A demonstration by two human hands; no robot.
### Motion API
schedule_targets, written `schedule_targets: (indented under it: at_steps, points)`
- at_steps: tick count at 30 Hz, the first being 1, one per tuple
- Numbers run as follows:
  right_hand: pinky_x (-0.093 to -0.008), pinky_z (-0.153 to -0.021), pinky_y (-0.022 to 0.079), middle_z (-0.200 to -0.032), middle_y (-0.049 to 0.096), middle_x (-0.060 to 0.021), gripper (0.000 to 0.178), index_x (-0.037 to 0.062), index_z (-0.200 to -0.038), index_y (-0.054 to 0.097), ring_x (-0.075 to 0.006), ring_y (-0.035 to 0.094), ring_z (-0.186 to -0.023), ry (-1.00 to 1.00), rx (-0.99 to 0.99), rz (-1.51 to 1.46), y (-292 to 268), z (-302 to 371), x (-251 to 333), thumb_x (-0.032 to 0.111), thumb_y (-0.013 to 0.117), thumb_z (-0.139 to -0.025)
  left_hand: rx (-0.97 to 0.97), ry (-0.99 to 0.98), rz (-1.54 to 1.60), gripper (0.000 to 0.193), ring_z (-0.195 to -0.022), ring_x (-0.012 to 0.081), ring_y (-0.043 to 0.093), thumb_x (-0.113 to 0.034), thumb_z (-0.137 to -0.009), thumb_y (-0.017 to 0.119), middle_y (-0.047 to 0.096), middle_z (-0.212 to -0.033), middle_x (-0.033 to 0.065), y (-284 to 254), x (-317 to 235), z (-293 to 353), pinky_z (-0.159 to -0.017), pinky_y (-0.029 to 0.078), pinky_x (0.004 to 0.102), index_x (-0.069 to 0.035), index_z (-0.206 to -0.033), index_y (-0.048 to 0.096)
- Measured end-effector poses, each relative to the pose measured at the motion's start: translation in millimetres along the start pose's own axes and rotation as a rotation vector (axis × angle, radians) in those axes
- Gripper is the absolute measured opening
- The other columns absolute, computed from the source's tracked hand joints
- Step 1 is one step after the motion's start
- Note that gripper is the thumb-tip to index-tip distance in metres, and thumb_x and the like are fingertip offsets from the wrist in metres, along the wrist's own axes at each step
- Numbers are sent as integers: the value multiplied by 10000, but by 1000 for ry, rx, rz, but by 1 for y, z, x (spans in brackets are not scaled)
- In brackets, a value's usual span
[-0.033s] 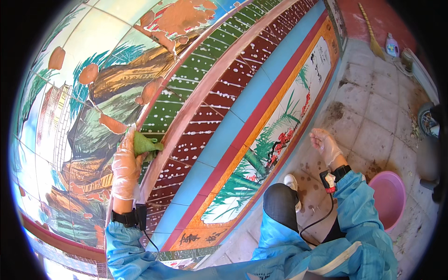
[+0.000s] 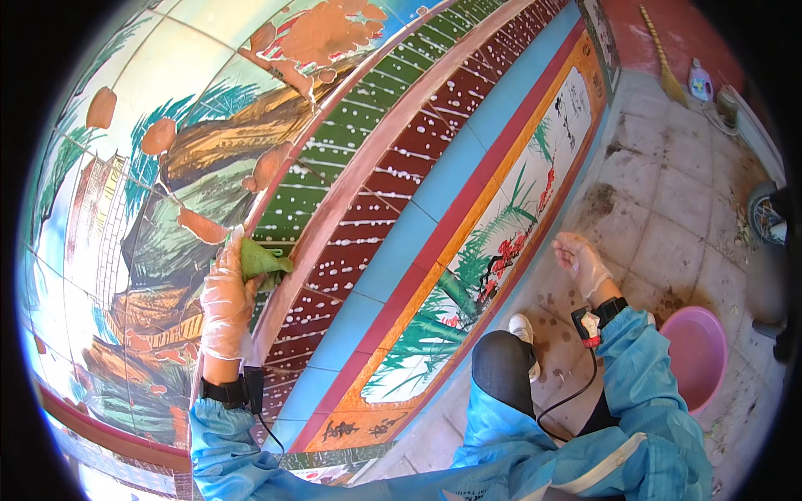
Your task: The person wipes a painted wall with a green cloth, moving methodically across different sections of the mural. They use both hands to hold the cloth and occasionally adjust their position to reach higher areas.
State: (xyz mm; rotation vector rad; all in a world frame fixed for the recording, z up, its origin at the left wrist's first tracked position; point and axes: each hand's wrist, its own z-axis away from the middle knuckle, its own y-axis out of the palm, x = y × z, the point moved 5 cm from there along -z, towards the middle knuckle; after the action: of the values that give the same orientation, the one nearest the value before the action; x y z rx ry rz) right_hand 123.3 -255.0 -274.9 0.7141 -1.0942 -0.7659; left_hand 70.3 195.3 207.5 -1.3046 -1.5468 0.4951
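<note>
My left hand (image 2: pixel 225 292), in a thin clear plastic glove, is closed on a green cloth (image 2: pixel 261 260). The cloth bunches out beside the thumb and lies against the painted tiled wall (image 2: pixel 188 225), by the edge of the green band with white dots (image 2: pixel 322 171). Out to the right, above the paving, hangs my right hand (image 2: pixel 582 263) in a similar clear glove. Its fingers are curled in and I see nothing in them. Both wrists carry black straps with small devices and cables.
A pink basin (image 2: pixel 695 359) stands on the paved floor (image 2: pixel 660 200) right of my right forearm. At the far right are a broom (image 2: pixel 664 67), a plastic bottle (image 2: pixel 701 82), a jar-like container (image 2: pixel 727 108) and a wheel (image 2: pixel 764 213). Lower on the wall runs a painted bamboo panel (image 2: pixel 484 275).
</note>
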Motion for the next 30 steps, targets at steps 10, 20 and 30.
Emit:
schedule_targets:
  at_steps: [10, 20, 30]
  points:
    - [-237, -713, 488, -925, 676, -16, 193, 86, -1083, 619, -90, 608, -780, -181, -152, 232, 26, 16, -8, 201, 646, -931, -35, -16, -390, 722, -859, 336, 674, -438, -806, 739, 683, -963, 160, 1, -21, -25, -688, 538, 429, -64, -1370, 486]
    - [-233, -689, 499, -937, 682, -39, 210, 85, -1070, 605, -90, 613, -767, -133, -177, 194, 39, 26, -9, 200, 688, -915, -166, 82, -303, 569, -785, 380, 673, -463, -880, 654, 685, -902, 189, 6, -50, -67, -662, 515, 476, -90, -1292, 530]
    - [-232, -684, 509, -912, 667, -36, 177, 78, -1053, 583, -91, 604, -751, -150, -59, 83, 52, 36, 6, 176, 668, -933, -108, 98, -314, 491, -780, 407, 674, -506, -894, 623, 691, -868, 221, 3, -113, -142, -673, 512, 508, -99, -1163, 565]
